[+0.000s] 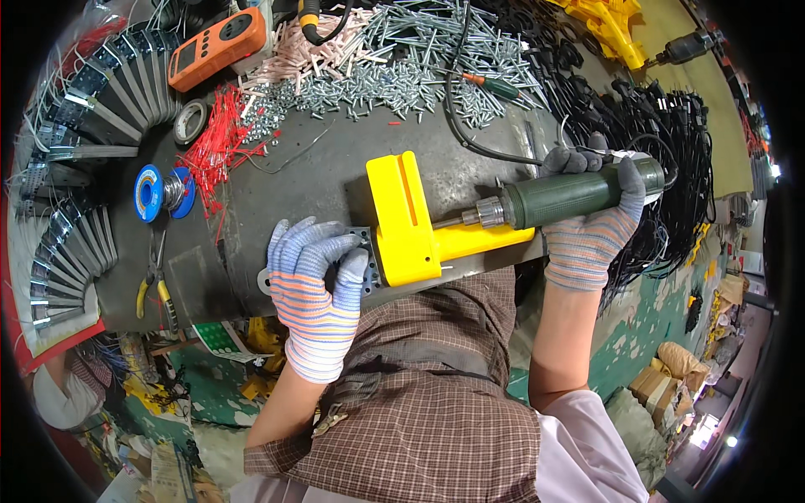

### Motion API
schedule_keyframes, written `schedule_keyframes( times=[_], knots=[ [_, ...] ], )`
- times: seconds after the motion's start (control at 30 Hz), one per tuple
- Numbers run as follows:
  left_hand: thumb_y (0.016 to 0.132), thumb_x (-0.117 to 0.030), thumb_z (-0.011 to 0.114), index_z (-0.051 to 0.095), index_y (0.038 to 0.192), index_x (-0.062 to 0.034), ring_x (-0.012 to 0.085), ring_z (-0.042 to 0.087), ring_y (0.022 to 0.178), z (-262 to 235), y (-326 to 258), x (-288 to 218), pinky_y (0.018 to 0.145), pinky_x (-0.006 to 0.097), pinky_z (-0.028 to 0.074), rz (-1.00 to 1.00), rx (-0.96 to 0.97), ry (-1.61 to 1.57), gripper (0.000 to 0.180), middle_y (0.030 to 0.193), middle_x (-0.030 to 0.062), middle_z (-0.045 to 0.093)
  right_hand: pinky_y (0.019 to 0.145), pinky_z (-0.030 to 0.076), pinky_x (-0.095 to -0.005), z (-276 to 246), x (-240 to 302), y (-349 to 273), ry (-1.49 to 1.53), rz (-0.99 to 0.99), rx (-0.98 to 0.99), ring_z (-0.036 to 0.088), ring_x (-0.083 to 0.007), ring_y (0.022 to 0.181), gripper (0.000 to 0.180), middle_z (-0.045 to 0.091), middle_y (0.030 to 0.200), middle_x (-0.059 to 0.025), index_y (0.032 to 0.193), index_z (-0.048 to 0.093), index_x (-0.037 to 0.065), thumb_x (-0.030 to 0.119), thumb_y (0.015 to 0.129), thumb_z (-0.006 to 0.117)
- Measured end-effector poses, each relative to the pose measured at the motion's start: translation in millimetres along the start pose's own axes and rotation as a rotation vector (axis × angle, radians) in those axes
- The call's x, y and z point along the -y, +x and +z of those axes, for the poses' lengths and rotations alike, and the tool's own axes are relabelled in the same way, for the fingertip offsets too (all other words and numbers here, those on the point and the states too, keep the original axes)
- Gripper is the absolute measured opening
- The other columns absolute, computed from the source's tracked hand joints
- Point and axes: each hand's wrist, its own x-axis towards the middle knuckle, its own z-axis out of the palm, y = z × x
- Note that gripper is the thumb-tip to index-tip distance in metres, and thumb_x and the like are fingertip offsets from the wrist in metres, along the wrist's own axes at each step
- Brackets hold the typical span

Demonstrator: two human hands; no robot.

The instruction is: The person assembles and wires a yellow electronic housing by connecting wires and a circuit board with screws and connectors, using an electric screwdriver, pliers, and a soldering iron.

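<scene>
My right hand (591,222), in a striped grey-tipped glove, is wrapped around a dark green electric screwdriver (553,194). The tool lies nearly level, its bit pointing left against the side of a yellow plastic housing (402,222). This housing has a long slot in its upper part and an arm stretching right beneath the driver. At its left side sits a dark metal plate with holes (369,256). My left hand (314,268), gloved too, is closed on that plate with bent fingers; the fingertips partly cover it. The screw at the bit's tip, if any, cannot be made out.
Heaped screws (369,88) and red-sleeved wires (214,138) cover the far bench. Left are a solder spool (149,194), pliers (154,281), tape (190,121) and rows of metal-framed parts (75,260). An orange meter (218,50) stands behind; black cables (671,159) lie right.
</scene>
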Motion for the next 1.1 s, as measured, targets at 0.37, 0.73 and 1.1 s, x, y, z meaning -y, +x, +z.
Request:
schedule_keyframes(
  times=[0.37,0.73,1.1],
  knots=[
    [0.076,-0.012,0.07,0.063,0.088,-0.01,0.0319,0.057,0.099,2.5,0.5,-4.3,0.098,0.049,0.039,0.028,-0.018,0.053,0.014,0.095,0.0081,0.063,0.08,0.052,-0.0448,-6.0,2.6,1.9,0.04,-0.005,0.028,0.059,-0.0248,0.065,0.037,0.057,0.073,-0.0105,0.1,0.057,-0.003,0.021,0.075,0.071],
    [0.075,-0.016,0.072,0.063,0.085,-0.0114,0.0307,0.059,0.094,3.0,-0.8,-3.7,0.088,0.045,0.045,0.018,-0.011,0.075,0.014,0.092,0.0061,0.063,0.081,0.051,-0.043,-6.7,0.2,-1.2,0.055,-0.002,0.123,0.054,-0.0195,0.066,0.038,0.051,0.072,-0.0051,0.102,0.052,-0.003,0.018,0.074,0.069],
    [0.079,-0.02,0.069,0.067,0.091,-0.0138,0.0284,0.057,0.094,2.6,-1.6,-1.2,0.084,0.042,0.045,0.025,0.011,0.089,0.014,0.095,0.0048,0.062,0.077,0.051,-0.0408,-3.9,-3.7,0.5,0.076,0.014,0.117,0.053,-0.0192,0.064,0.035,0.05,0.07,-0.0047,0.098,0.054,-0.001,0.019,0.074,0.069]
  ],
)
